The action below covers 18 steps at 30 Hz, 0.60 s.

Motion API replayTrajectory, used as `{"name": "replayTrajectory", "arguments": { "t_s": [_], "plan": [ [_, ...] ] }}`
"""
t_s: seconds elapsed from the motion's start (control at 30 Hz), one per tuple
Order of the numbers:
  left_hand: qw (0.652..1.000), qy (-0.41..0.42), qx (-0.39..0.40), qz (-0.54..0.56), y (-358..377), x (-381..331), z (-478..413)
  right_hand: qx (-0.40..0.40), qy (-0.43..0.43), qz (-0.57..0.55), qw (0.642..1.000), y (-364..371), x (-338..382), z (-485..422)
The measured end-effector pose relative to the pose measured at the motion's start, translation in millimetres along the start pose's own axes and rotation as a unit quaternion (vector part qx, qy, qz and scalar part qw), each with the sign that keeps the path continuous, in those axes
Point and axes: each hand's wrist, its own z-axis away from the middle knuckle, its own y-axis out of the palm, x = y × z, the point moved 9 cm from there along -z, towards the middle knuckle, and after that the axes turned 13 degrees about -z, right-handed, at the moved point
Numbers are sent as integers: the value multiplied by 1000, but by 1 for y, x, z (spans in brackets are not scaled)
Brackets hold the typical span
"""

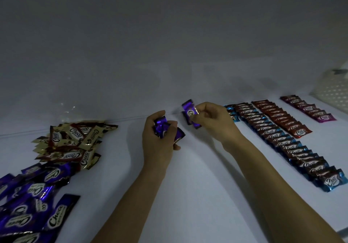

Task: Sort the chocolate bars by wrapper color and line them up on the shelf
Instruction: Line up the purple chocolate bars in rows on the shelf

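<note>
Head view: the right hand pinches one purple bar by its end, tilted. It is held near the shelf's back edge, just left of the blue row's far end. A dark wrapper seems to lie under it. Further left of the blue row, the left hand is curled round a small bunch of purple bars.

Right of the blue row run the red row and the magenta row, then a white basket. Well left of it lie the gold pile and the purple pile, both unsorted.

Risks, as I judge them: one bar pokes out of the left hand's bunch and could slide free, since foil is slick. The right forearm crosses just beside the blue row, so a drift rightwards would scuff its overlapped bars. A purple line begun askew would crowd the blue one.

Room: a broad bare strip of shelf lies between the blue row and the piles, running from the back wall towards the person.
</note>
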Motion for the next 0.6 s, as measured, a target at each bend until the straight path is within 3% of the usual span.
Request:
{"name": "replayTrajectory", "arguments": {
  "t_s": [0.13, 0.2, 0.3, 0.47, 0.6],
  "plan": [
    [1000, 0, 1, 9, 0, -1, 0, 27, -34, 285, 958, -7, -7, -5],
    [1000, -5, 4, 24, 0, -1, 1, 16, -39, 349, 936, -13, -8, -6],
    [999, -20, -6, 49, -4, 1, 0, 31, -39, 380, 924, -15, -11, -6],
    [998, -24, -10, 61, -5, 3, -2, 100, -16, 343, 934, -13, -16, -4],
    [998, -19, -3, 60, -4, 1, -1, 92, -15, 393, 915, -17, -19, -7]
  ]
}}
